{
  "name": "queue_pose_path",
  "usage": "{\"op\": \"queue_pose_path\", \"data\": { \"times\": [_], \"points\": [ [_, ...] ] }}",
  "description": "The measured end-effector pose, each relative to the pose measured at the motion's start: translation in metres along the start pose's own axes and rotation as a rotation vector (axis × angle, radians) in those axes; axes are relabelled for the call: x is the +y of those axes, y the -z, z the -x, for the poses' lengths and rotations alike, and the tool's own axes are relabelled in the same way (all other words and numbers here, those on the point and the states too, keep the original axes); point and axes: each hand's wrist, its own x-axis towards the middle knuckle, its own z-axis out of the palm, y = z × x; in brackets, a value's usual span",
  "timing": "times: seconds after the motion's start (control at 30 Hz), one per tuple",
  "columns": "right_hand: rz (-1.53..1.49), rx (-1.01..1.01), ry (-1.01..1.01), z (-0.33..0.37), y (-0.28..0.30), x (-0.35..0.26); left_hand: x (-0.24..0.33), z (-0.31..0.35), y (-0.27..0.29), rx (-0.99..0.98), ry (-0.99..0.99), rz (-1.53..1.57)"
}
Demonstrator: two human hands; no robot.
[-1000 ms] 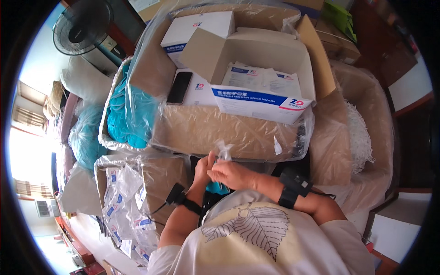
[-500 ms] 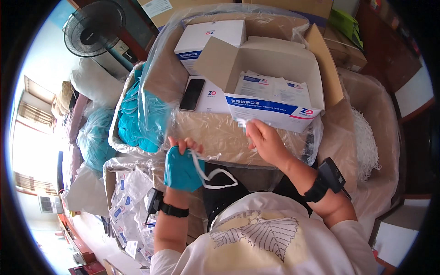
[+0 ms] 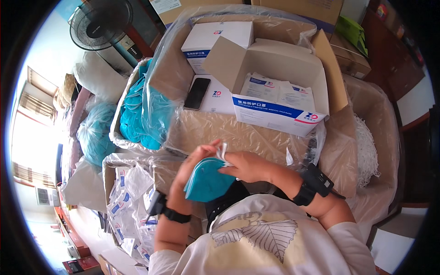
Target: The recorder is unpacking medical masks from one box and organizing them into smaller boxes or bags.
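A small stack of teal folded face masks (image 3: pixel 208 181) is held in front of my lap. My left hand (image 3: pixel 190 165) is closed round its left and upper side, somewhat blurred. The thumb and fingers of my right hand (image 3: pixel 247 166) pinch its right upper edge. White ear loops (image 3: pixel 223 150) stick up between the two hands. Just beyond them stands an open white box (image 3: pixel 275 114) with several white mask packets (image 3: pixel 279 94) inside. A small white scrap (image 3: pixel 289 157) shows near the front edge of the plastic-covered carton surface, apart from my right hand.
A black phone (image 3: pixel 197 94) lies on a closed white box (image 3: pixel 217 98). Teal masks (image 3: pixel 140 117) fill a lined carton at the left; below it another carton holds wrapped packets (image 3: pixel 123 213). White ear-loop cords (image 3: pixel 365 149) are heaped at the right. A fan (image 3: pixel 101 25) stands far left.
My right hand has come back from near the open box and now grips the masks. My left hand has moved slightly right with the masks. A white scrap now shows near the carton edge.
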Motion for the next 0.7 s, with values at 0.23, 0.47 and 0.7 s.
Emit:
{"op": "queue_pose_path", "data": {
  "times": [0.23, 0.47, 0.7],
  "points": [
    [-0.153, 0.201, -0.016, 0.014, -0.022, 0.005, 0.014, -0.01, -0.031, -0.054, -0.275, -1.502],
    [-0.422, -0.031, -0.181, 0.046, -0.013, 0.024, -0.024, -0.015, -0.025, 0.04, -0.177, -1.55],
    [-0.026, 0.415, 0.526, 0.02, -0.008, -0.004, -0.07, -0.028, 0.036, 0.017, -0.128, -1.217]
  ]
}}
